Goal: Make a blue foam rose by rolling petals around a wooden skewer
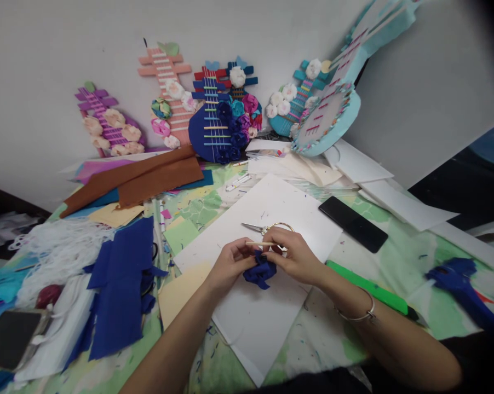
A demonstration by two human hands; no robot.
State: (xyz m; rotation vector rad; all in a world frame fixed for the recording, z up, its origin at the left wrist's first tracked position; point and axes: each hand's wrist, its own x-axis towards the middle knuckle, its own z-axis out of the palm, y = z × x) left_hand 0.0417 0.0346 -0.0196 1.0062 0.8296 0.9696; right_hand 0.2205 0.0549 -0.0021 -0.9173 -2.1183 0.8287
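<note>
Both hands meet over a white sheet [255, 339] in the middle of the table. Between the fingertips of my left hand [233, 262] and my right hand [290, 254] is a thin pale wooden stick [259, 243], lying roughly level. A crumpled piece of dark blue crepe paper [260, 273] hangs just below it, pinched by the fingers of both hands. Where the paper joins the stick is hidden by the fingers. Gold-handled scissors [253, 226] rest on the sheet just beyond my hands, their handles partly covered by my right hand.
Blue crepe paper strips [126, 284] lie at left beside white shredded paper [62, 246]. A black phone [354, 223], a green cutter knife [370, 287] and a blue glue gun [460, 279] are at right. Decorated paper guitars [212, 126] lean on the wall behind brown paper [160, 175].
</note>
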